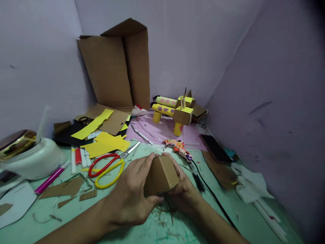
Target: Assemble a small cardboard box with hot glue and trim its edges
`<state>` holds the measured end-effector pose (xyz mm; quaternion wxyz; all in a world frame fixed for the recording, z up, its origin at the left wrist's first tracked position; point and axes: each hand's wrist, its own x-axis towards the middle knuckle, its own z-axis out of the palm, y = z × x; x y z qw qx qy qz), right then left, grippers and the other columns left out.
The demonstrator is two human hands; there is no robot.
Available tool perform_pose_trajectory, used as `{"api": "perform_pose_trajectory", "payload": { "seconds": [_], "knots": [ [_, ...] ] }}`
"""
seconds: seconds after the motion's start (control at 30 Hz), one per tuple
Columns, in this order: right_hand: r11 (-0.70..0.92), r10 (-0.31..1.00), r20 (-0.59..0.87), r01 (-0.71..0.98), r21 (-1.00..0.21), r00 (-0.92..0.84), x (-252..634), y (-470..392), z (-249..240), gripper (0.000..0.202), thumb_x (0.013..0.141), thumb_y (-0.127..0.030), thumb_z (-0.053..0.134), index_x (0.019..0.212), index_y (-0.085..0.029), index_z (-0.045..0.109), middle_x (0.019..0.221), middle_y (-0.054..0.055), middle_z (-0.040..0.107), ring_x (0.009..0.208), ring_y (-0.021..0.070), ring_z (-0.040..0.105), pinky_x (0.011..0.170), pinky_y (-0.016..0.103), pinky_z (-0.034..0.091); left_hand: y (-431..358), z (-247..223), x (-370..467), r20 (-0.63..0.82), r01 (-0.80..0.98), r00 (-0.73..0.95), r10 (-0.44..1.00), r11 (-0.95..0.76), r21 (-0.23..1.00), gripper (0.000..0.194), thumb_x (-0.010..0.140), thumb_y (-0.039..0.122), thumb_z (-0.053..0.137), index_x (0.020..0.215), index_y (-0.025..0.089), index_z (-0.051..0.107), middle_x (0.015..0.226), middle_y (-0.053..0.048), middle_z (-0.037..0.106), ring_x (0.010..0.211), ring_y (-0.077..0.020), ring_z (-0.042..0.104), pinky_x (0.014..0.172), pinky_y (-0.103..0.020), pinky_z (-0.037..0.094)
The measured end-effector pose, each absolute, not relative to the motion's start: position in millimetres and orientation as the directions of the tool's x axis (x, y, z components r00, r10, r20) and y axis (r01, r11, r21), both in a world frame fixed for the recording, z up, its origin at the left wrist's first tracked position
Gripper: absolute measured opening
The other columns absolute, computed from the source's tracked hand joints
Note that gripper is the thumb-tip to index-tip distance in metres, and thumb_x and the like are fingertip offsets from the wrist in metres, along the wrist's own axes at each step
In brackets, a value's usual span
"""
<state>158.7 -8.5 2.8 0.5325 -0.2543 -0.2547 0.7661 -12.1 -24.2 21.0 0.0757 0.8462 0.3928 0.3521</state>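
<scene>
A small folded piece of brown cardboard [164,173], shaped like a box, is between my two hands near the front of the green tabletop. My left hand [137,188] presses on its left side, thumb along the lower edge and fingers over the top. Around the right side and underneath curls my right hand [182,186]. Left of my hands lie scissors [109,169] with one red and one yellow handle loop, their blades pointing away. Just beyond the cardboard is a glue gun [179,147] with a colourful patterned cover and a black cord.
Yellow paper [105,145], markers [77,156] and cardboard scraps [64,186] lie left. Two giraffe-like cardboard figures [181,117] stand on pink cloth [142,123] at the back, near a large cardboard box [109,71]. A phone [215,149] lies right; a white pot [38,159] stands far left.
</scene>
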Motion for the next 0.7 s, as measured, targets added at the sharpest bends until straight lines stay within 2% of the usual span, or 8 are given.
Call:
{"api": "perform_pose_trajectory", "payload": {
  "seconds": [0.1, 0.17, 0.33, 0.47, 0.6, 0.7],
  "knots": [
    [-0.279, 0.951, -0.102, -0.672, -0.686, -0.291, 157.0, -9.2, 1.0, 0.08, 0.032, 0.005, 0.056, 0.103, -0.029, 0.071, 0.108, -0.003, 0.071, 0.096, 0.022, 0.061, 0.077, 0.025, 0.048, -19.1, 22.0, -15.7, 0.661, 0.54, 0.435, 0.611, -0.765, 0.352, 0.08, 0.067, 0.019, 0.065, 0.14, 0.01, 0.034, 0.121, -0.026, 0.063, 0.107, -0.0377, 0.065, 0.084, -0.055, 0.058],
    [-0.27, 0.952, -0.089, -0.664, -0.698, -0.293, 156.8, -9.1, 0.9, 0.079, 0.033, 0.003, 0.056, 0.103, -0.029, 0.071, 0.11, -0.003, 0.07, 0.098, 0.023, 0.06, 0.076, 0.026, 0.048, -17.2, 23.5, -16.1, 0.711, 0.519, 0.42, 0.564, -0.792, 0.322, 0.076, 0.066, 0.018, 0.063, 0.137, 0.009, 0.038, 0.117, -0.025, 0.065, 0.104, -0.0355, 0.067, 0.081, -0.051, 0.06],
    [-0.24, 0.956, -0.06, -0.648, -0.723, -0.288, 156.5, -9.5, -0.6, 0.077, 0.034, 0.0, 0.056, 0.105, -0.03, 0.069, 0.112, -0.002, 0.069, 0.1, 0.0241, 0.059, 0.077, 0.027, 0.047, -16.3, 23.3, -12.7, 0.747, 0.511, 0.392, 0.537, -0.802, 0.308, 0.077, 0.061, 0.015, 0.059, 0.135, 0.008, 0.041, 0.116, -0.025, 0.067, 0.102, -0.0339, 0.068, 0.079, -0.048, 0.061],
    [-0.225, 0.96, -0.059, -0.627, -0.746, -0.275, 155.2, -11.6, -3.2, 0.077, 0.036, 0.0, 0.06, 0.107, -0.031, 0.066, 0.115, -0.002, 0.068, 0.107, 0.0261, 0.058, 0.085, 0.031, 0.046, -16.2, 20.4, -12.3, 0.743, 0.513, 0.361, 0.563, -0.785, 0.346, 0.081, 0.055, 0.012, 0.057, 0.135, 0.01, 0.043, 0.118, -0.022, 0.067, 0.104, -0.0328, 0.067, 0.084, -0.047, 0.06],
    [-0.226, 0.964, -0.075, -0.64, -0.734, -0.255, 155.3, -12.1, -2.3, 0.076, 0.035, 0.001, 0.061, 0.105, -0.03, 0.066, 0.117, -0.002, 0.068, 0.114, 0.0275, 0.056, 0.093, 0.033, 0.044, -17.9, 18.3, -14.0, 0.719, 0.52, 0.373, 0.587, -0.774, 0.362, 0.087, 0.056, 0.012, 0.058, 0.141, 0.015, 0.038, 0.124, -0.019, 0.064, 0.109, -0.0347, 0.064, 0.093, -0.054, 0.054],
    [-0.263, 0.958, -0.101, -0.676, -0.689, -0.27, 157.8, -10.3, 1.1, 0.081, 0.035, 0.002, 0.059, 0.109, -0.03, 0.064, 0.112, -0.002, 0.07, 0.108, 0.0268, 0.059, 0.081, 0.03, 0.048, -20.4, 15.6, -15.1, 0.612, 0.542, 0.436, 0.66, -0.736, 0.407, 0.097, 0.064, 0.02, 0.067, 0.149, 0.016, 0.02, 0.141, -0.024, 0.049, 0.128, -0.042, 0.049, 0.102, -0.064, 0.044]
  ]
}}
